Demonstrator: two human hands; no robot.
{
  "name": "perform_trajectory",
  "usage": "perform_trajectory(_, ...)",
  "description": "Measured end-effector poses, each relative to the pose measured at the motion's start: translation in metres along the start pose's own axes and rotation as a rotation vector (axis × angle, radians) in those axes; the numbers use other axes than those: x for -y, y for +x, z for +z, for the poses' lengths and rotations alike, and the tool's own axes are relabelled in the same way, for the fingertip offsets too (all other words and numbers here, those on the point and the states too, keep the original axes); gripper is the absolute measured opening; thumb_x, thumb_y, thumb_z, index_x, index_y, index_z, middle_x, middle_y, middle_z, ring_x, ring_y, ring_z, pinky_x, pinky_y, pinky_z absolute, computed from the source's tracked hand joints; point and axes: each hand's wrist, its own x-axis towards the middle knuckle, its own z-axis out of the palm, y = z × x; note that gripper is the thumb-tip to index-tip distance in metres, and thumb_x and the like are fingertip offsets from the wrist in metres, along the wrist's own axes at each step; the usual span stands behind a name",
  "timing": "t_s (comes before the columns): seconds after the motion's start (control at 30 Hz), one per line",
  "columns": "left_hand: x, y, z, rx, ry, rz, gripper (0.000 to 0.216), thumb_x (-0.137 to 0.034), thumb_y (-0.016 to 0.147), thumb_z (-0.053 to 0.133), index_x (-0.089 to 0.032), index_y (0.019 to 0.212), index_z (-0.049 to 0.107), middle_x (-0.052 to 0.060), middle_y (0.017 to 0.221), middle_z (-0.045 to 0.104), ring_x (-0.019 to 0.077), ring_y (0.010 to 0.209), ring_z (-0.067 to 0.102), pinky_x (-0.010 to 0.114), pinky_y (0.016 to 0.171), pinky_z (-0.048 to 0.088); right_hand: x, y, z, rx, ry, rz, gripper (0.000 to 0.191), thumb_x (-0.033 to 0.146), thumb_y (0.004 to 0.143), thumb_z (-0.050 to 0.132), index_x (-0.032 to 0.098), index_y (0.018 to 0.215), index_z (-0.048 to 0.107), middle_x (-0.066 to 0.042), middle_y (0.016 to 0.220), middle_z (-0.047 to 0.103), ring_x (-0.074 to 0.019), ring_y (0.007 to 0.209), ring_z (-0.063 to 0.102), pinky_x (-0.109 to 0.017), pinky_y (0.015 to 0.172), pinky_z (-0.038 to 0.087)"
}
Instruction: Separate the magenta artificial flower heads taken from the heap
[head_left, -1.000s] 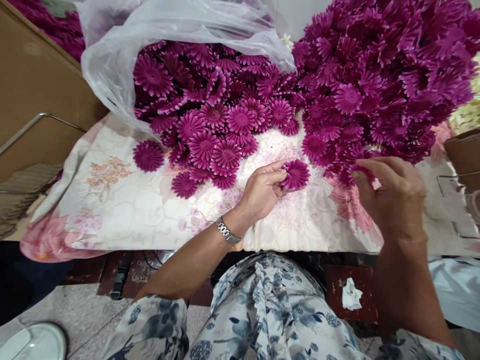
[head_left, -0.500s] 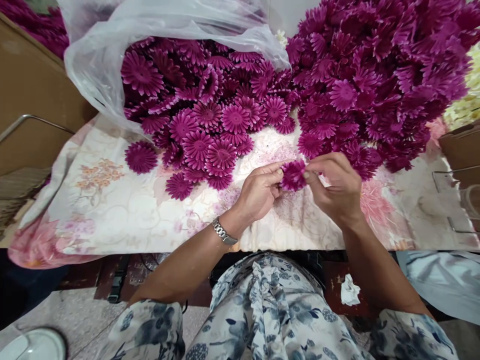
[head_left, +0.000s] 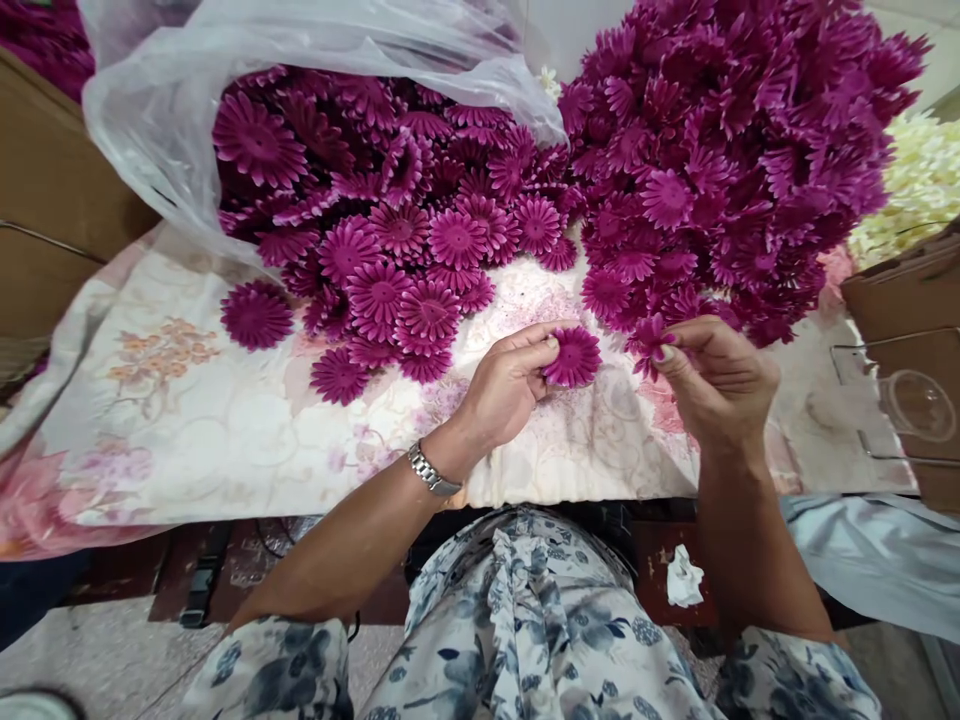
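My left hand (head_left: 508,385) pinches a flat purple daisy-shaped fabric flower (head_left: 573,357) just above the floral cloth (head_left: 225,430). A little to the right, my right hand (head_left: 716,378) pinches a smaller purple flower piece (head_left: 649,340) at its fingertips, beside the edge of the big heap of purple flowers (head_left: 720,160). Flat purple flowers (head_left: 390,250) spill from a clear plastic bag (head_left: 157,150) at the upper left, one lying apart (head_left: 256,314).
A brown cardboard box (head_left: 45,230) stands at the left and another box with a clear plastic piece (head_left: 911,400) at the right. Cream-coloured flowers (head_left: 915,180) lie behind the heap. A white crumpled scrap (head_left: 682,578) lies below the table edge.
My right hand came to the flower in my left hand, then drew back to the right holding a small purple piece. The view has shifted slightly to the right.
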Motion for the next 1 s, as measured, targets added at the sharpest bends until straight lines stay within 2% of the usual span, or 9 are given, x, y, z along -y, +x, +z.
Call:
perform_trajectory(0.07, 0.001, -0.001, 0.001, 0.016, 0.013, -0.023, 0.022, -0.016, 0.07, 0.064, -0.015, 0.091, 0.07, 0.003, 0.08, 0.07, 0.0104, 0.066, 0.062, 0.022, 0.06, 0.045, 0.008, 0.001, 0.007, 0.024, 0.044, -0.054, 0.007, 0.026, 0.081, 0.062, 0.021, 0.077, 0.059, 0.0, 0.071, 0.061, -0.0147, 0.068, 0.059, -0.029, 0.061, 0.046)
perform_trajectory(0.13, 0.001, -0.001, 0.001, 0.018, 0.002, -0.031, 0.021, -0.016, 0.071, 0.064, -0.014, 0.091, 0.07, 0.004, 0.08, 0.069, 0.0111, 0.068, 0.062, 0.023, 0.062, 0.047, 0.01, 0.003, 0.005, 0.034, -0.032, -0.114, 0.005, 0.022, 0.081, 0.061, 0.021, 0.076, 0.059, -0.001, 0.071, 0.062, -0.0151, 0.069, 0.06, -0.03, 0.063, 0.047)
perform_trajectory(0.27, -0.001, -0.001, 0.002, -0.011, -0.094, -0.019, 0.016, -0.019, 0.075, 0.06, -0.015, 0.085, 0.071, 0.003, 0.08, 0.069, 0.0117, 0.068, 0.062, 0.026, 0.065, 0.05, 0.0, 0.004, -0.018, 0.007, -0.564, -0.151, 0.006, 0.024, 0.082, 0.059, 0.022, 0.081, 0.064, -0.006, 0.079, 0.066, -0.021, 0.076, 0.059, -0.036, 0.071, 0.044)
perform_trajectory(0.33, -0.003, -0.001, 0.004, -0.028, -0.124, -0.04, 0.016, -0.022, 0.077, 0.059, -0.015, 0.085, 0.071, 0.004, 0.08, 0.069, 0.0124, 0.07, 0.062, 0.027, 0.067, 0.05, -0.001, 0.005, -0.024, 0.027, -0.706, -0.138, 0.01, 0.026, 0.084, 0.057, 0.023, 0.086, 0.066, -0.008, 0.084, 0.066, -0.0231, 0.081, 0.059, -0.037, 0.073, 0.043)
perform_trajectory(0.4, -0.003, -0.001, 0.006, -0.037, -0.13, -0.064, 0.018, -0.025, 0.08, 0.058, -0.015, 0.086, 0.071, 0.004, 0.08, 0.069, 0.0127, 0.07, 0.063, 0.026, 0.067, 0.05, 0.005, 0.007, -0.018, 0.035, -0.639, -0.204, 0.01, 0.026, 0.085, 0.057, 0.023, 0.091, 0.066, -0.007, 0.085, 0.066, -0.0217, 0.081, 0.058, -0.035, 0.071, 0.043)
perform_trajectory(0.53, 0.0, 0.001, 0.005, -0.033, -0.135, -0.038, 0.016, -0.022, 0.08, 0.058, -0.014, 0.074, 0.07, 0.003, 0.072, 0.067, 0.0093, 0.064, 0.058, 0.022, 0.063, 0.046, 0.026, 0.009, 0.021, 0.158, -0.463, -0.411, 0.008, 0.027, 0.085, 0.059, 0.021, 0.087, 0.064, -0.005, 0.083, 0.066, -0.0185, 0.078, 0.056, -0.033, 0.069, 0.043)
perform_trajectory(0.67, 0.004, 0.002, 0.0, -0.011, -0.066, -0.007, 0.012, -0.011, 0.072, 0.059, -0.013, 0.073, 0.071, 0.003, 0.071, 0.067, 0.0084, 0.064, 0.056, 0.019, 0.059, 0.043, 0.028, 0.008, 0.047, 0.182, -0.443, -0.383, 0.013, 0.025, 0.087, 0.055, 0.02, 0.078, 0.062, -0.004, 0.075, 0.064, -0.0178, 0.075, 0.055, -0.033, 0.068, 0.042)
perform_trajectory(0.83, 0.003, 0.003, 0.0, -0.088, -0.02, -0.015, 0.018, -0.011, 0.072, 0.059, -0.012, 0.081, 0.074, 0.004, 0.069, 0.066, 0.0062, 0.056, 0.05, 0.019, 0.053, 0.038, 0.022, 0.007, 0.04, 0.113, -0.244, -0.353, 0.01, 0.02, 0.085, 0.057, 0.019, 0.078, 0.063, -0.004, 0.074, 0.065, -0.0168, 0.074, 0.058, -0.033, 0.068, 0.046)
perform_trajectory(1.0, 0.001, 0.001, 0.002, -0.106, -0.059, -0.019, 0.018, -0.009, 0.073, 0.057, -0.012, 0.081, 0.073, 0.002, 0.061, 0.062, 0.0075, 0.052, 0.052, 0.022, 0.054, 0.041, 0.02, 0.009, 0.015, -0.013, -0.124, -0.206, 0.001, 0.02, 0.08, 0.063, 0.021, 0.08, 0.064, -0.003, 0.079, 0.065, -0.0167, 0.076, 0.062, -0.031, 0.068, 0.05)
